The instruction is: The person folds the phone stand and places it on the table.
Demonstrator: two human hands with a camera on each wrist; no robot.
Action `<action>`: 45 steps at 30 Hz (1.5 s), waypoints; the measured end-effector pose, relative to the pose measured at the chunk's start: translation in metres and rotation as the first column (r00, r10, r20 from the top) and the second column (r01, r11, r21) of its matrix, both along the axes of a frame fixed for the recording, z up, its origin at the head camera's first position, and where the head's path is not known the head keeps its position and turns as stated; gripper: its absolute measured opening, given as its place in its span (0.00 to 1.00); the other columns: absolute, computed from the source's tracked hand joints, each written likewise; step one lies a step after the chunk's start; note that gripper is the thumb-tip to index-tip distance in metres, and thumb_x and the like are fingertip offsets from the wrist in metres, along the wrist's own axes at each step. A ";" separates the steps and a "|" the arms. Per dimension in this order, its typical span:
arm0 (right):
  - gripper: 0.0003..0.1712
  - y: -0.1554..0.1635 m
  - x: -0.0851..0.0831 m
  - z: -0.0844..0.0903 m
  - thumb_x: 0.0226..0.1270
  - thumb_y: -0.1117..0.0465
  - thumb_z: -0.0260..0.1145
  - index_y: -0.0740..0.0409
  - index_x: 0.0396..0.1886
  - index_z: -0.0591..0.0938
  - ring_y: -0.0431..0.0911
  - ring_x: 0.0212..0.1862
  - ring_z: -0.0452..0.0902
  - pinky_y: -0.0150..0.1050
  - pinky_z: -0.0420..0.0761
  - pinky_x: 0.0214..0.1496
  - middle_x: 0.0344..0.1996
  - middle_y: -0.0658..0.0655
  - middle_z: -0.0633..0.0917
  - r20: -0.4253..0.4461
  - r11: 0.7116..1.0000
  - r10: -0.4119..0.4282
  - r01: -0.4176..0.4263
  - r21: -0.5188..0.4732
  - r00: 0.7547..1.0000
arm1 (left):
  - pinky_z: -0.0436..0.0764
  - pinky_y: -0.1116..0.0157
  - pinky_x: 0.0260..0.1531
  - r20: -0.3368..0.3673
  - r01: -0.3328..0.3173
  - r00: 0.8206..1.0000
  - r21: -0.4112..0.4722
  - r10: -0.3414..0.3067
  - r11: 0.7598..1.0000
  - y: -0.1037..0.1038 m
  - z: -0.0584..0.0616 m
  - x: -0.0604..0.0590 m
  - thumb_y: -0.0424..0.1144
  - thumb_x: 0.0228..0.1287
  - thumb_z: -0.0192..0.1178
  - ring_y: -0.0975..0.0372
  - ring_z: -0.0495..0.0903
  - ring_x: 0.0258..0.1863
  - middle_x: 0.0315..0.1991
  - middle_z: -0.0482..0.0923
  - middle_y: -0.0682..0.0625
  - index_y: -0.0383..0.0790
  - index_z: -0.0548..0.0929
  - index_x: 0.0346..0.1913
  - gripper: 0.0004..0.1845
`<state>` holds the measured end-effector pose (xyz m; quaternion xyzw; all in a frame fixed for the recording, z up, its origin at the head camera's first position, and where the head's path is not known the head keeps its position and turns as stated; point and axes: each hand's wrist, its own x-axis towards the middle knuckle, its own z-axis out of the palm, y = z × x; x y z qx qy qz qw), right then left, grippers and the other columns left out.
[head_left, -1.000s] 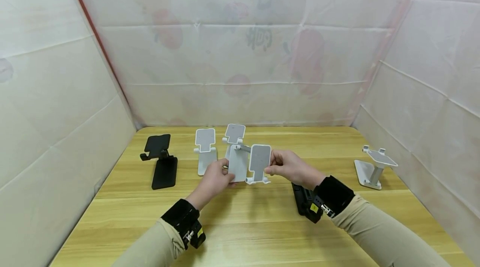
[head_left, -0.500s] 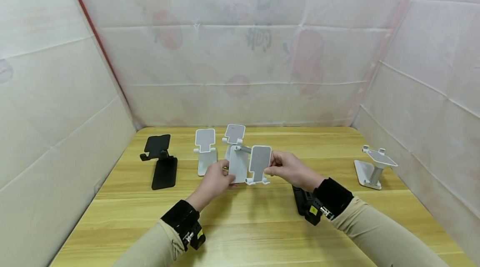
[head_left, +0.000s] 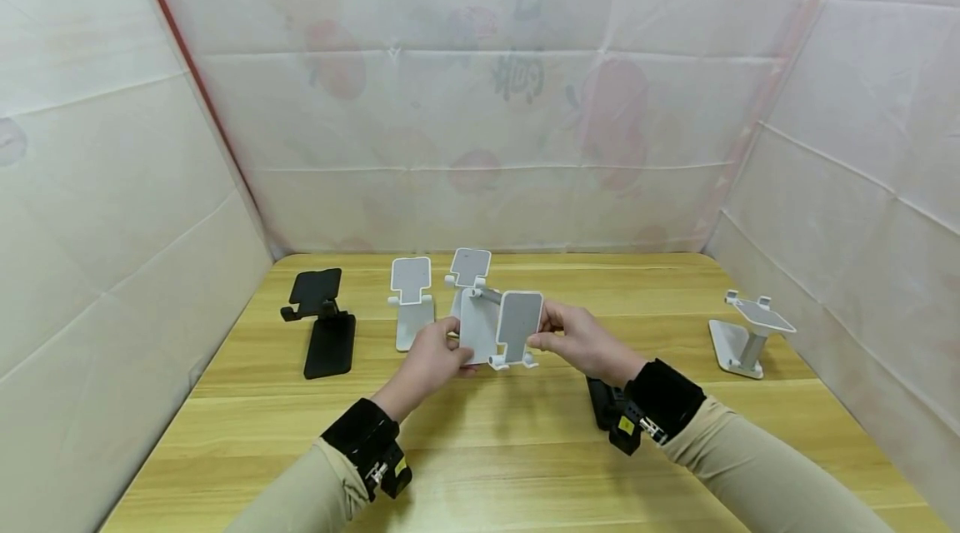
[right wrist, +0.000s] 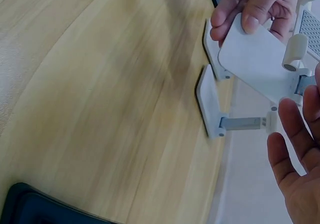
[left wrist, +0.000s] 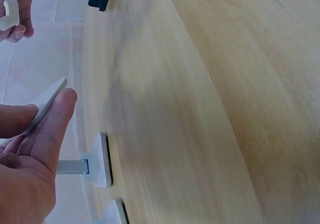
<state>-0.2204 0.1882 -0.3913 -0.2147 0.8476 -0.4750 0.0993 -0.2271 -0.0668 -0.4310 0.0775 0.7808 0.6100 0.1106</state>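
Observation:
Both hands hold one white phone stand (head_left: 498,325) in the air over the wooden table (head_left: 495,450). My left hand (head_left: 452,350) grips its flat base plate (right wrist: 255,59) from the left, thumb and fingers pinching the plate's edge (left wrist: 50,97). My right hand (head_left: 545,333) pinches the right edge of the cradle plate (head_left: 520,321), whose grey pad faces me. A short arm and hinge (right wrist: 295,49) join the two plates. In the right wrist view my right palm (right wrist: 300,179) lies just under the hinge.
A black stand (head_left: 322,321) sits at the left. Two white stands (head_left: 411,304) (head_left: 468,266) stand behind my hands. Another white stand (head_left: 746,331) is at the far right. A black item (head_left: 600,400) lies under my right wrist. Cloth walls enclose the table.
The held stand has shifted slightly left and down, and its cradle plate has tilted a little. My right wrist has followed it. Both hands keep their hold.

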 end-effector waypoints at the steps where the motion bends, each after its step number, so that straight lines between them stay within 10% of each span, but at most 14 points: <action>1: 0.04 0.000 0.000 0.001 0.75 0.63 0.65 0.58 0.41 0.78 0.50 0.49 0.78 0.44 0.80 0.53 0.39 0.56 0.84 -0.011 1.000 -0.004 0.004 0.002 1.000 | 0.92 0.59 0.36 0.004 0.001 1.000 0.007 -0.001 1.000 0.000 0.001 0.000 0.19 0.66 0.57 0.49 0.89 0.33 0.47 0.82 0.27 0.23 0.75 0.53 0.13; 8: 0.05 -0.002 0.003 0.006 0.77 0.62 0.63 0.58 0.41 0.76 0.50 0.53 0.79 0.46 0.78 0.53 0.42 0.55 0.84 -0.049 1.000 -0.003 0.002 -0.008 0.999 | 0.92 0.56 0.38 0.014 0.001 1.000 0.027 -0.001 1.000 0.001 0.004 -0.001 0.19 0.66 0.57 0.48 0.89 0.33 0.45 0.83 0.30 0.24 0.74 0.51 0.12; 15: 0.21 -0.003 0.002 0.005 0.76 0.64 0.64 0.52 0.66 0.76 0.48 0.54 0.80 0.50 0.81 0.61 0.50 0.51 0.85 -0.021 0.999 -0.019 0.018 -0.049 1.000 | 0.92 0.53 0.39 0.032 0.045 0.998 0.049 -0.046 0.998 0.004 0.006 0.000 0.18 0.67 0.56 0.39 0.88 0.37 0.42 0.84 0.28 0.23 0.73 0.49 0.10; 30: 0.21 -0.006 0.003 0.001 0.74 0.65 0.65 0.56 0.64 0.77 0.48 0.52 0.82 0.53 0.83 0.60 0.49 0.53 0.86 -0.174 0.996 -0.061 0.071 0.053 0.983 | 0.92 0.56 0.36 0.040 0.072 0.996 0.055 -0.074 0.996 0.007 0.007 0.004 0.19 0.67 0.55 0.38 0.88 0.36 0.37 0.86 0.31 0.22 0.73 0.52 0.12; 45: 0.13 -0.011 0.000 -0.012 0.68 0.68 0.70 0.58 0.50 0.81 0.41 0.41 0.81 0.38 0.84 0.43 0.41 0.49 0.87 -0.457 0.991 -0.053 0.103 0.084 0.888 | 0.92 0.52 0.40 0.070 0.081 0.994 0.073 -0.086 0.994 0.007 0.006 0.008 0.20 0.68 0.56 0.39 0.89 0.36 0.36 0.86 0.31 0.24 0.74 0.49 0.09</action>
